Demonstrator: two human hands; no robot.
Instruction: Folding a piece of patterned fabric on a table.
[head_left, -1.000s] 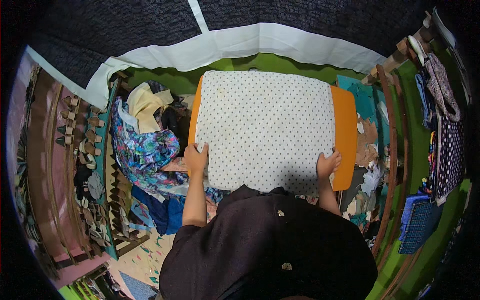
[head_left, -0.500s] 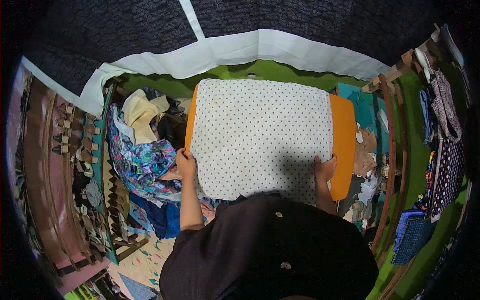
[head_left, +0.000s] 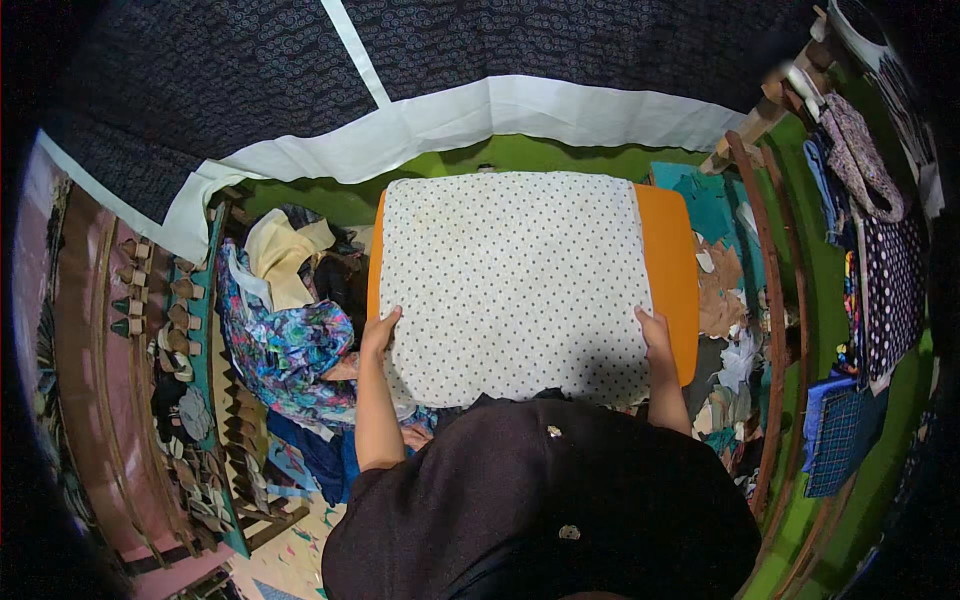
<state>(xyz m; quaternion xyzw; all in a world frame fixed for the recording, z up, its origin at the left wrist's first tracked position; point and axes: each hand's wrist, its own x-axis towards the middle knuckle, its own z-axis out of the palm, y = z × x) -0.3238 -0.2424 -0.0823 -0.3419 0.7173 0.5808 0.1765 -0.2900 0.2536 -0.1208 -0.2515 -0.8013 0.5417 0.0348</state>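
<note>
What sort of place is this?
Probably a small workshop, perhaps for shoes or sewing: shoe-shaped pieces along the left, heaped multicoloured fabric, and brown scraps at right.

The only view comes from the left of two fisheye cameras worn side by side on the person's head, looking steeply down and somewhat ahead, upright and unmirrored. Nearest the lens is the wearer's dark shirt (head_left: 540, 490), large across the lower middle. Beyond it, close in and almost central, lies the white dotted cloth (head_left: 510, 280) on the orange surface (head_left: 672, 270). The dark patterned curtain (head_left: 590, 50) spans the top, farther away. The wide angle takes in the teal upright (head_left: 206, 345) leftward and the wooden rail (head_left: 775, 330) rightward, both curving near the rim.
</note>
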